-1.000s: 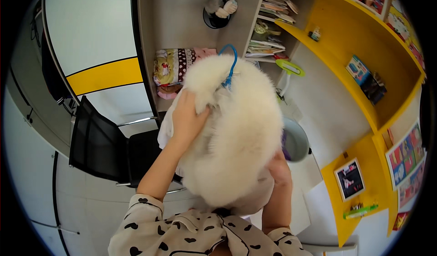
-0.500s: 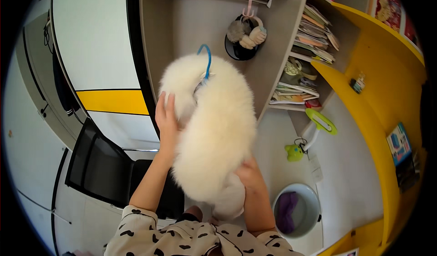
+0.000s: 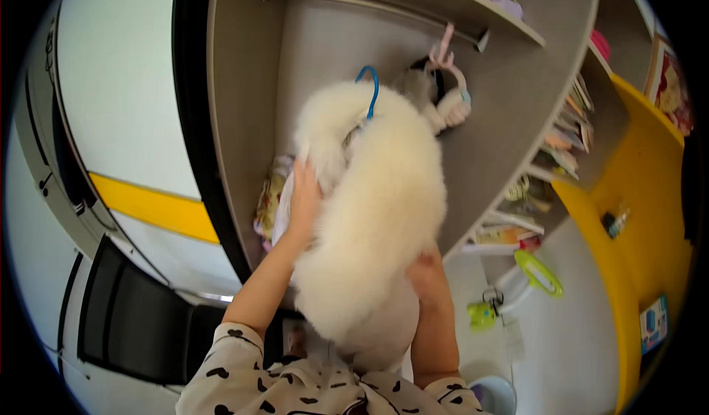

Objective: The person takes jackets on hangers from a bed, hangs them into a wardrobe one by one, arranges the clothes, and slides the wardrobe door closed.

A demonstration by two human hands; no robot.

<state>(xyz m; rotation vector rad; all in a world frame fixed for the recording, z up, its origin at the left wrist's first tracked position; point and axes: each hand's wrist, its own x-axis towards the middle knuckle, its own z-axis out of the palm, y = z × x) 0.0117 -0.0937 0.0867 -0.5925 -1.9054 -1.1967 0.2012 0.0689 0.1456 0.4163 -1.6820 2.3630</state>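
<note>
A fluffy white fur garment (image 3: 377,208) is bunched up in front of me. From its top sticks the hook of a blue clothes hanger (image 3: 373,90). My left hand (image 3: 303,202) presses against the garment's left side, its fingers partly sunk in the fur. At the lower right side, my right hand (image 3: 427,276) grips the garment, its fingers curled and slightly blurred. Smoother pale cloth (image 3: 384,326) hangs below the fur, between my forearms. The garment hides most of the hanger and whether its sleeves are folded in.
An open wardrobe compartment (image 3: 325,35) lies ahead, with a metal rail (image 3: 369,7) across its top. A pink hook with earmuffs (image 3: 450,108) hangs there. Folded cloth (image 3: 272,197) lies inside at left. A black chair (image 3: 133,311) stands left; book shelves (image 3: 565,142) and a yellow desk (image 3: 620,267) are right.
My view has shifted nearer the wardrobe. The garment and both hands have moved forward into the compartment's opening, and the hanger hook is closer to the rail. Folded cloth has come into sight.
</note>
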